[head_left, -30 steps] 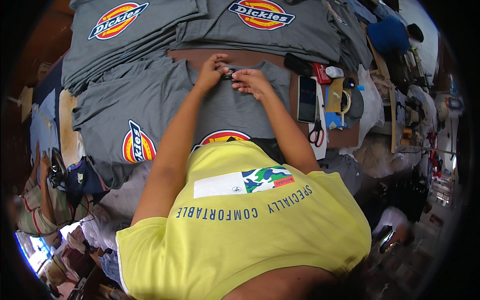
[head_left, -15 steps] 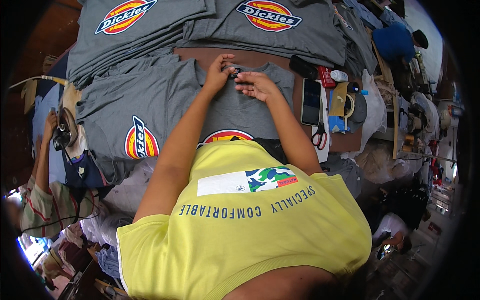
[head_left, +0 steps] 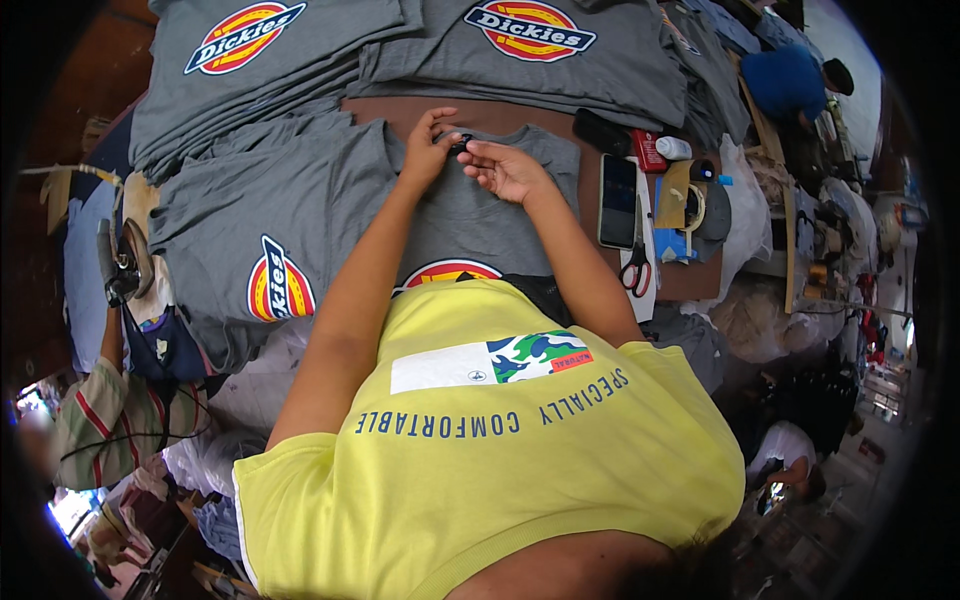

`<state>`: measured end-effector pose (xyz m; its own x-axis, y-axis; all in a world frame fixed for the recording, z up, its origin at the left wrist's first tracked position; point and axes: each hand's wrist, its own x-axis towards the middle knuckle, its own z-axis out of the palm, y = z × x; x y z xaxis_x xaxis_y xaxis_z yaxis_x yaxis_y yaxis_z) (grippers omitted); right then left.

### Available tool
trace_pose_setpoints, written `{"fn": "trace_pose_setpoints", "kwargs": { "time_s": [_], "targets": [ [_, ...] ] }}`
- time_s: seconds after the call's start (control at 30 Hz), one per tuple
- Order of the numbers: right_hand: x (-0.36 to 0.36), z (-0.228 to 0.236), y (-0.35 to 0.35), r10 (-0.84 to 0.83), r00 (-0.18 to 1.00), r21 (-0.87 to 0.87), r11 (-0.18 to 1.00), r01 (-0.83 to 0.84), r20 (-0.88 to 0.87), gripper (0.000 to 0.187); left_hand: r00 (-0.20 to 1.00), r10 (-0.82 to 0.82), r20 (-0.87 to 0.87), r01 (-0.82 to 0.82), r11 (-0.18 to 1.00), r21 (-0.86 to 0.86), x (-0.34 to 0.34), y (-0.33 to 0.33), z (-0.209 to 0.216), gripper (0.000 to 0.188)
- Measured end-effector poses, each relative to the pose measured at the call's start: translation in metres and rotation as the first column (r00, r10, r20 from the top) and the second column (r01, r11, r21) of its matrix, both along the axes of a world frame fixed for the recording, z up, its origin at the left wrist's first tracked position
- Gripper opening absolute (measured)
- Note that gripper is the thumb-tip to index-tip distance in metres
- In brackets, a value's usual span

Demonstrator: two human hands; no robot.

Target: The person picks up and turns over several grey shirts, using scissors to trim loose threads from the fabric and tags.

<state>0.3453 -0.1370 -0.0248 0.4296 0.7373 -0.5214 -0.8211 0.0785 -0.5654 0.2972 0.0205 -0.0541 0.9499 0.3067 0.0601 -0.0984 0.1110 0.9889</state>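
A grey T-shirt (head_left: 480,222) with a printed emblem lies flat in front of me, its neckline toward the far side. Over that neckline my hands meet around a small black object (head_left: 461,145), too small to make out. My left hand (head_left: 426,150) pinches it between thumb and fingers, the other fingers curled loosely. From the right, my right hand (head_left: 507,172) closes thumb and forefinger on the same object, its remaining fingers bent above the shirt.
Stacks of folded grey T-shirts (head_left: 270,85) line the far side; more shirts (head_left: 265,190) lie left. To my right are a phone (head_left: 617,200), scissors (head_left: 636,272), a red box (head_left: 648,150) and tape (head_left: 694,208). An iron (head_left: 125,265) stands far left, beside a co-worker's arm (head_left: 112,335).
My hands stay together over the neckline; the right fingers have shifted and spread slightly around the black object. At far left, the co-worker's hand no longer shows on the iron's handle.
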Motion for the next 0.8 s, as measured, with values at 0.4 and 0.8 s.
{"fn": "trace_pose_setpoints", "kwargs": {
  "time_s": [0.4,0.8],
  "targets": [
    [-0.004,0.012,0.0,0.007,0.967,-0.198,0.979,0.045,0.253,0.022,0.98,-0.043,-0.196,0.068,0.99,0.125,0.002,0.015,0.002,0.043],
    [-0.002,0.0,0.008,0.15,0.963,-0.229,0.969,-0.098,0.225,0.021,0.964,-0.187,-0.187,0.219,0.961,0.167,0.006,0.027,-0.007,0.043]
  ]
}}
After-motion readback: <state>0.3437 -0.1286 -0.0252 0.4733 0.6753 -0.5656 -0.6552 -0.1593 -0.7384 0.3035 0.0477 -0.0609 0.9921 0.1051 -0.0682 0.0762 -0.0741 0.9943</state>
